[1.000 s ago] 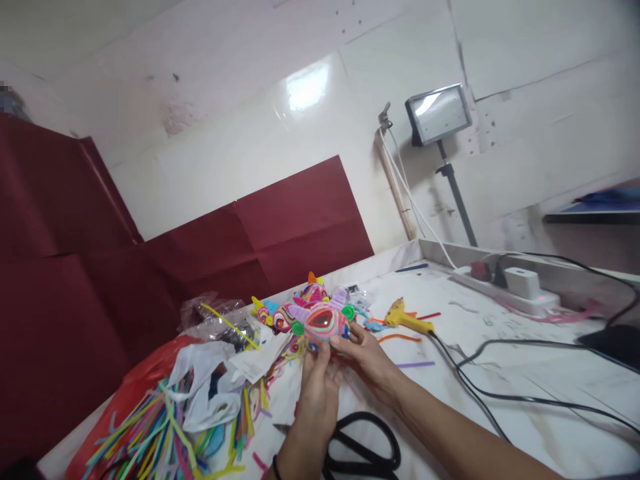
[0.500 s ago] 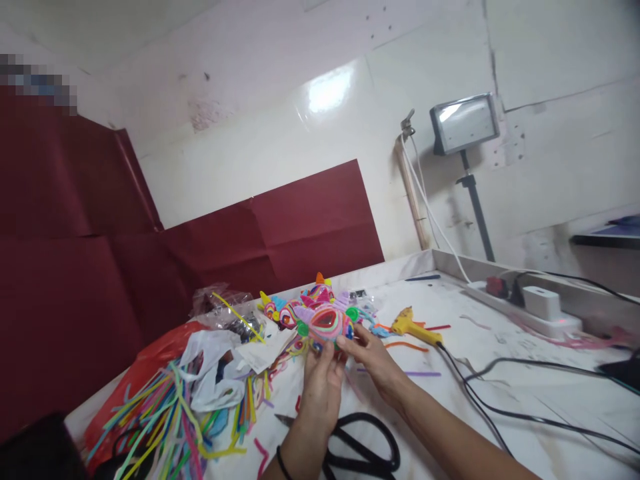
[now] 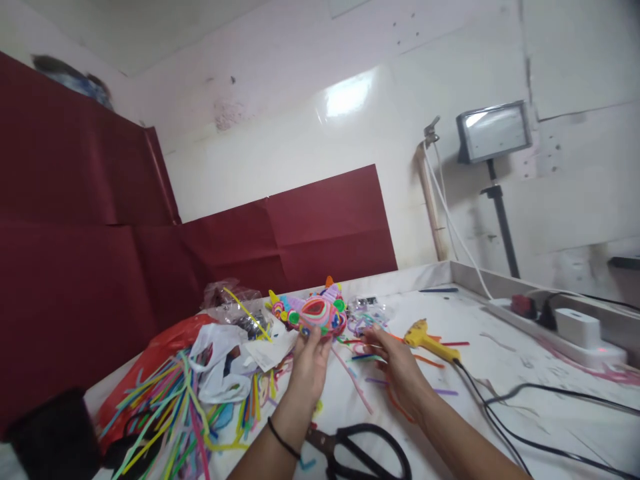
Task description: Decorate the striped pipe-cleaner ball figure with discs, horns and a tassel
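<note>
Maroon sheet [image 3: 337,230], floodlight [image 3: 495,132], power strip [image 3: 593,355]

- Left hand [image 3: 310,370]: bare, 1 of the 2 hands I observe from afar; its finer surface detail is too small for me to resolve.
- Wristband [image 3: 283,441]: 1 thin black loop, cord-like and plain, which I note encircling the left arm just behind the hand.
- Left forearm [image 3: 261,460]: uncovered on both sides of the band, as far as I can see.
- Right hand [image 3: 400,370]: bare, slightly blurred in outline to me.
- Right forearm [image 3: 453,427]: slim, uncovered, tapering toward the hand.
</note>
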The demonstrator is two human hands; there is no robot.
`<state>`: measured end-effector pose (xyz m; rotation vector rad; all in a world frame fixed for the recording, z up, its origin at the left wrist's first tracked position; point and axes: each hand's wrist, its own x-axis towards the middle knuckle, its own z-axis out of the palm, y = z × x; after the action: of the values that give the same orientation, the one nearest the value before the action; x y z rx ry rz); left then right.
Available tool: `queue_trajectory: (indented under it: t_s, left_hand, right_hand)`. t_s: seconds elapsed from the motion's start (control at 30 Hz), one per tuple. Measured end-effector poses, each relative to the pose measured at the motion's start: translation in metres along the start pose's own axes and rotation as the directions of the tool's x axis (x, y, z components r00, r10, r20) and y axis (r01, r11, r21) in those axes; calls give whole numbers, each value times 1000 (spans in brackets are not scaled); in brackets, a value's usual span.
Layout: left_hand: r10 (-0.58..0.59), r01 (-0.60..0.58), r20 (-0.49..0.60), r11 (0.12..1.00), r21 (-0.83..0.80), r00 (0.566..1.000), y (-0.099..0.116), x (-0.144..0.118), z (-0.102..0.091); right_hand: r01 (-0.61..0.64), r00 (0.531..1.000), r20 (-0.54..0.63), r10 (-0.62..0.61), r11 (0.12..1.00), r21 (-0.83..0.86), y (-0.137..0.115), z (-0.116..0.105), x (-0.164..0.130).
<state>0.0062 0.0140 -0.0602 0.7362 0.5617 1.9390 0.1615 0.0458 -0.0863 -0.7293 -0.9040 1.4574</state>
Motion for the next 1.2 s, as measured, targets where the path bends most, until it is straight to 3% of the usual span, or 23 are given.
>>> queue_trajectory:
  t_s: [0.27,0.63,0.9,1.2]
  left_hand:
    - [41,-42,-30,999,-12,999,19,30,-23]
    - [32,-32,-33,999,-2,999,26,32,-52]
    - [21,-22,-59,1000,-16,998,32,32,-57]
    - [-37,33,-89,999,-43,995,32,26,-55]
  right_hand:
    - [20,999,-39,-25,993,-119,6,-5,1]
    - [66,998,8,-66,968,-242,16,-5,3]
    - [104,993,94,-78,941,-321,28,-8,9]
    - [226,968,199,-150,865,-448,33,-6,3]
